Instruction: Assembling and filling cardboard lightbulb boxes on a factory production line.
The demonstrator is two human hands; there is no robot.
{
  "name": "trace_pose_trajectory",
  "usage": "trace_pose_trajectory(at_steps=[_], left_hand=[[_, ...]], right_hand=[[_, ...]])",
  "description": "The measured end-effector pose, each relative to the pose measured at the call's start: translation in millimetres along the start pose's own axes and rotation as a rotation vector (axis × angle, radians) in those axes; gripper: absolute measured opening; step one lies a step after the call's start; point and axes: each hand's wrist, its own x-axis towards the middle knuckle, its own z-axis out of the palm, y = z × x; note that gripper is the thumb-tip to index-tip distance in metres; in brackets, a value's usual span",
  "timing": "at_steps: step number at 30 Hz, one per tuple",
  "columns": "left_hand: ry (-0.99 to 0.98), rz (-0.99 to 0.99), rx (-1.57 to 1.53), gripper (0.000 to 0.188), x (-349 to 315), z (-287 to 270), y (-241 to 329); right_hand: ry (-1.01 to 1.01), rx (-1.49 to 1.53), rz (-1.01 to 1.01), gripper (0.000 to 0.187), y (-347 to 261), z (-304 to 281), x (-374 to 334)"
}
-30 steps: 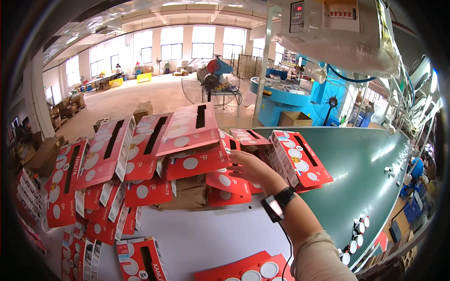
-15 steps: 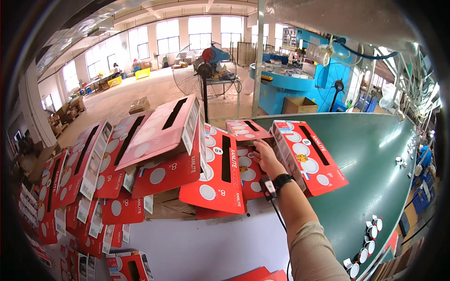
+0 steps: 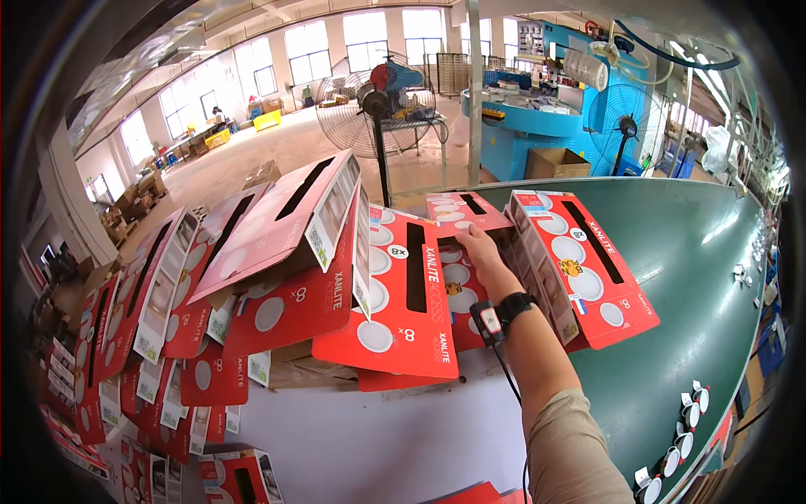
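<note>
Currently I see the right hand [image 3: 480,252] at a slotted red-and-white cardboard carton [image 3: 462,217] near the green table's [image 3: 655,260] far-left corner, grip I cannot tell; neighbouring cartons [image 3: 576,267] are folded, round white fixtures [image 3: 684,443] lie unboxed.

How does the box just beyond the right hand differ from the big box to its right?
The far box looks smaller in view; the near box looks larger. The far box appears paler, the near box a deeper red. Both show a dark slot and white circles.
</note>
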Motion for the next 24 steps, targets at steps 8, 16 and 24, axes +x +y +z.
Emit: trace_pose_trajectory(at_steps=[8, 16, 24], left_hand=[[-0.148, 0.066, 0.029, 0.038, 6.5, 18.8, -1.8], [-0.273, 0.066, -0.057, 0.042, 13.2, 14.6, -7.5], [-0.386, 0.047, -0.140, 0.045, 37.5, -11.2, -48.3]], right_hand=[[0.072, -0.200, -0.155, 0.067, 39.9, -5.7, -62.0], [-0.061, 0.105, 0.095, 0.062, 32.0, -32.0, -151.1], [-0.191, 0.237, 0.120, 0.057, 35.1, -51.1, -223.1]])
